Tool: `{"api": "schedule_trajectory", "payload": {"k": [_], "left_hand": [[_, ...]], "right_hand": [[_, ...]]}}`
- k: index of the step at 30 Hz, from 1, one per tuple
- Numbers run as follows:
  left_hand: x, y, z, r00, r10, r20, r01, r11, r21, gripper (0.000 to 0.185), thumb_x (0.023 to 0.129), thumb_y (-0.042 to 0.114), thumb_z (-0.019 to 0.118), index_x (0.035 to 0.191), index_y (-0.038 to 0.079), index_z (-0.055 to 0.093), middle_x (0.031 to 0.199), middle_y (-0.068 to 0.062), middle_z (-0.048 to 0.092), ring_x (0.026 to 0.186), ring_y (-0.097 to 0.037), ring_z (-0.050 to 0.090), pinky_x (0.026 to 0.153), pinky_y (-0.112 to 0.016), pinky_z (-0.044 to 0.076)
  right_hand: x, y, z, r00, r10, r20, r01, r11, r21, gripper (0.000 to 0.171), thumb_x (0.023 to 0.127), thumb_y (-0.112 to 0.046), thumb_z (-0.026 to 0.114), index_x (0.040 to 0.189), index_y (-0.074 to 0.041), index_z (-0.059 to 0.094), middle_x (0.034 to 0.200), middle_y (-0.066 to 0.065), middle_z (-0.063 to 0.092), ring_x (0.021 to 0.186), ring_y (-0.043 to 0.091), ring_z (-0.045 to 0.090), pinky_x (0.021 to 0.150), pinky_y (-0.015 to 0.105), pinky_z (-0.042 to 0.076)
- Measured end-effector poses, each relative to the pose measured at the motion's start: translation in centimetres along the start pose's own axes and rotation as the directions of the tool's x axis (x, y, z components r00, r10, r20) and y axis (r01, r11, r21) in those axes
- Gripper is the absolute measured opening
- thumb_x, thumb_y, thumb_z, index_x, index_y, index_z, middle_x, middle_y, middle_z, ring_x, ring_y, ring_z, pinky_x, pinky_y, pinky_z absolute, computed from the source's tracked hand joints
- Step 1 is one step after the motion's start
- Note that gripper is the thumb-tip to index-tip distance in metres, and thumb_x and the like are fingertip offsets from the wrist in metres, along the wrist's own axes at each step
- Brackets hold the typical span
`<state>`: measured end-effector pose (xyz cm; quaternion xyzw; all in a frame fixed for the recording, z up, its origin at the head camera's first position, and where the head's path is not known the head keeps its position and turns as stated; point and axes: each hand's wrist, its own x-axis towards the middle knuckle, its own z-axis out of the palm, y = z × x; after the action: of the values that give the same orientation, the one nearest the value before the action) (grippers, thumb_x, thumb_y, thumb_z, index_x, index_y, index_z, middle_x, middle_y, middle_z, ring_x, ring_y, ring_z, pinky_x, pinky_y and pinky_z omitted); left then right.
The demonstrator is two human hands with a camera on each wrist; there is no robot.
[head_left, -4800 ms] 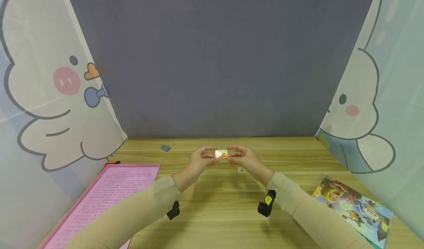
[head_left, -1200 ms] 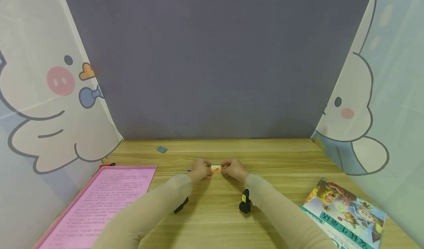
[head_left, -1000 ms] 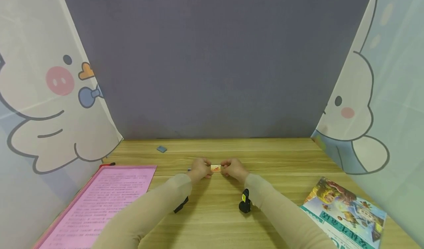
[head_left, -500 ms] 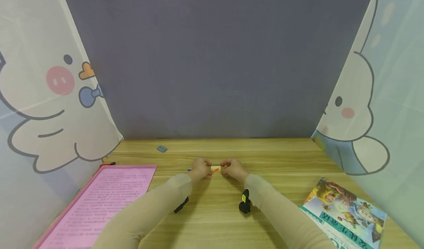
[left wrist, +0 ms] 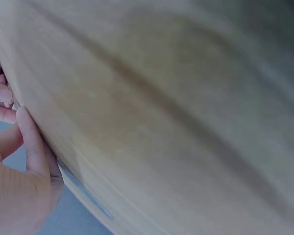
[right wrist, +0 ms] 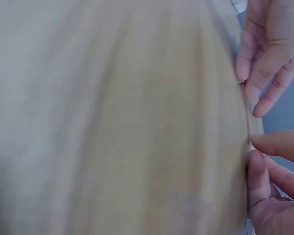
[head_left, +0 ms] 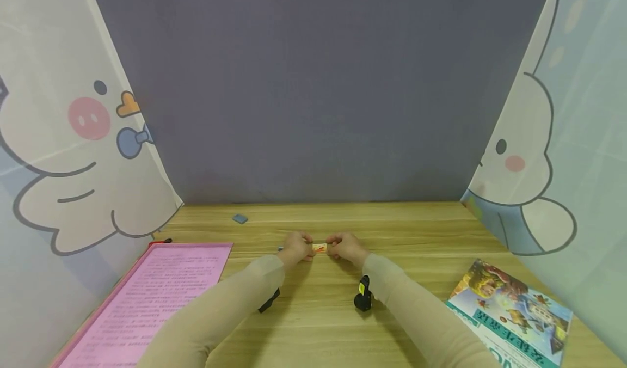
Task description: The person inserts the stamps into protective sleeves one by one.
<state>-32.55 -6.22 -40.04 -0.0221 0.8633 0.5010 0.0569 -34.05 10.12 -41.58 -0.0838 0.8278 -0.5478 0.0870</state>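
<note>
1. The table (head_left: 416, 232) is my landmark; its wood fills both wrist views in a blur, so those show little beyond my fingertips at the edge of the frame.
2. A pink sheet (head_left: 147, 297) lies on the table's left part, near my left forearm, with a red bit at its far corner that I cannot make out.
3. A picture book (head_left: 514, 308) lies on the table's right part, well apart from my hands.
4. My left hand (head_left: 295, 246) rests low at the table's middle, fingers curled and pinching the left end of the card.
5. My right hand (head_left: 345, 246) faces it, fingers curled and pinching the card's right end.
6. The card (head_left: 319, 247) sits between my two hands, down at the table top; its ends are hidden by my fingertips.
7. A small blue-grey piece (head_left: 239, 219) lies toward the table's far edge, left of my hands and apart from them.
</note>
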Motion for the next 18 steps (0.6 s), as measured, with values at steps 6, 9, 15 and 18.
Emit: {"api": "schedule_trajectory", "payload": {"k": [6,9,15,18], "left_hand": [[0.0,0.2,-0.4,0.999,-0.017,0.029,0.019,0.998,-0.063,0.041,0.075,-0.005,0.063,0.114,-0.002,0.05,0.082,-0.016,0.064,0.066,-0.023,0.065,0.06,-0.028,0.054],[-0.3,0.6,-0.6,0.999,-0.021,0.04,0.024,0.997,-0.079,0.044,0.075,-0.005,0.064,0.117,-0.001,0.049,0.082,-0.014,0.064,0.069,-0.023,0.064,0.063,-0.03,0.054],[-1.6,1.7,-0.4,0.997,0.017,0.069,-0.016,1.0,-0.006,0.044,0.074,0.003,0.068,0.114,0.001,0.053,0.085,-0.009,0.062,0.075,-0.024,0.062,0.069,-0.035,0.053],[-2.5,2.0,0.2,0.995,0.053,0.088,-0.054,0.998,0.01,0.041,0.074,0.004,0.068,0.112,0.001,0.054,0.085,-0.009,0.06,0.076,-0.026,0.061,0.069,-0.036,0.052]], "right_hand": [[0.4,-0.5,-1.4,0.997,0.07,0.03,-0.072,0.995,0.074,0.033,0.081,-0.003,0.057,0.113,0.005,0.053,0.091,0.015,0.059,0.067,0.019,0.057,0.062,0.028,0.051],[0.3,-1.2,-2.4,0.998,0.064,0.002,-0.064,0.996,0.069,0.033,0.083,-0.005,0.056,0.114,0.005,0.053,0.096,0.017,0.06,0.074,0.026,0.058,0.066,0.034,0.052],[-0.3,-2.4,-4.1,1.0,-0.002,0.0,0.002,1.0,-0.015,0.033,0.084,-0.004,0.056,0.115,0.007,0.052,0.105,0.019,0.057,0.087,0.034,0.057,0.074,0.041,0.05],[-0.6,-2.3,-4.9,1.0,-0.007,0.029,0.009,0.997,-0.075,0.034,0.083,-0.005,0.056,0.115,0.007,0.052,0.103,0.019,0.059,0.085,0.032,0.057,0.074,0.041,0.05]]}}
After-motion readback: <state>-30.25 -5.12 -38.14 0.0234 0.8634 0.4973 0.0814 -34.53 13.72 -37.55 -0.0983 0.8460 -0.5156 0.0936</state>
